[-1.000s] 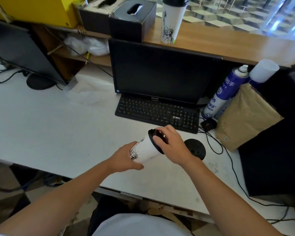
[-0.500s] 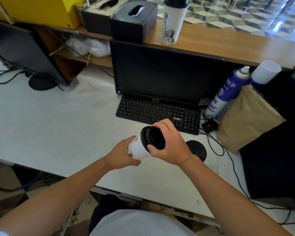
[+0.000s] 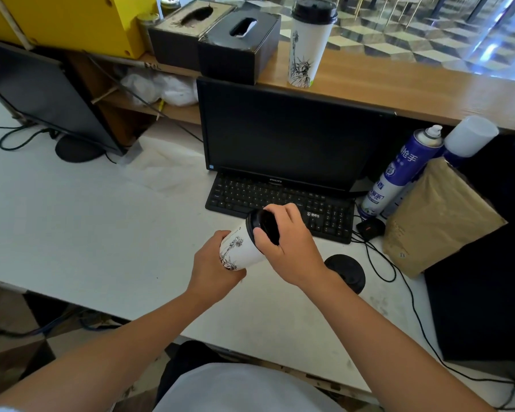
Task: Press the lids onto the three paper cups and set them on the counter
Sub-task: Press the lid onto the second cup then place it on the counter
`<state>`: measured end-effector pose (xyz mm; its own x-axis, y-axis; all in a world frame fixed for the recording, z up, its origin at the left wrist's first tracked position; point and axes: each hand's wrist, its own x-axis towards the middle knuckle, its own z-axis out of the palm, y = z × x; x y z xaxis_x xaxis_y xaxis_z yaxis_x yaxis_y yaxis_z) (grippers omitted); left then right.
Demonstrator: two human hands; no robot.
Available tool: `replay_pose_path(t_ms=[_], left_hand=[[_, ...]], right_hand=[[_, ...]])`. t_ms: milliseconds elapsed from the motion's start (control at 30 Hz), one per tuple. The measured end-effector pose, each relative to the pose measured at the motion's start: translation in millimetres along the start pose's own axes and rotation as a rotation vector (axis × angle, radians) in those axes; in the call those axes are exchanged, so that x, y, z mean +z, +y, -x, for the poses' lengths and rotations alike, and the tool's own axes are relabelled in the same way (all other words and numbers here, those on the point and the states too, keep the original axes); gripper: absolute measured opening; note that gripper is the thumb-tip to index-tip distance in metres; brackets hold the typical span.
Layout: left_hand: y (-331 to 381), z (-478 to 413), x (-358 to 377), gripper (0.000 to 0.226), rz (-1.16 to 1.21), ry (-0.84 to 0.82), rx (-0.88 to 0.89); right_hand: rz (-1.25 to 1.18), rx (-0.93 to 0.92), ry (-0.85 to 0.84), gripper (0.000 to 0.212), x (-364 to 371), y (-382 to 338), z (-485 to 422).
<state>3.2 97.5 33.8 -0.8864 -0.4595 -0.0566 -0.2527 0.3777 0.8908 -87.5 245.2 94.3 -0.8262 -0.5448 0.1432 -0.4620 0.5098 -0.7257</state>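
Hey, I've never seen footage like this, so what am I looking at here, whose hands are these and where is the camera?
There is no machine here. The camera sits on a person's head and looks forward and down, so the two bare arms coming in from the bottom are the wearer's own.

The left hand grips the body of a white paper cup with a black line drawing, held tilted above the desk. The right hand covers and presses its black lid.

On the white desk lie a black keyboard, a dark Philips monitor, another black lid, a blue spray can and a brown paper bag.

Above, on the wooden counter, a second cup with its lid on stands upright beside two tissue boxes.
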Motion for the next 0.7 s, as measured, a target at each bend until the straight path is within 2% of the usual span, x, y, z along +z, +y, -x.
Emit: replay_pose_path(t_ms=[200, 333, 433, 700], left_hand=[[-7.2, -14.8, -11.6, 0.058, 0.044, -0.321, -0.100], [-1.7, -18.9, -17.3, 0.056, 0.080, -0.494, -0.104], [-3.3, -19.2, -15.5, 0.054, 0.072, -0.476, -0.101], [-10.4, -10.8, -5.7, 0.058, -0.021, -0.261, -0.069]], right_hand=[[0.059, -0.133, -0.087, 0.054, -12.1, 1.9, -5.4], [0.066, -0.206, -0.146, 0.058, -19.5, 5.0, -6.2], [0.072, -0.213, -0.161, 0.061, -20.5, 5.6, -6.3], [0.028, -0.154, -0.112, 0.060, -12.1, 6.6, -2.6]])
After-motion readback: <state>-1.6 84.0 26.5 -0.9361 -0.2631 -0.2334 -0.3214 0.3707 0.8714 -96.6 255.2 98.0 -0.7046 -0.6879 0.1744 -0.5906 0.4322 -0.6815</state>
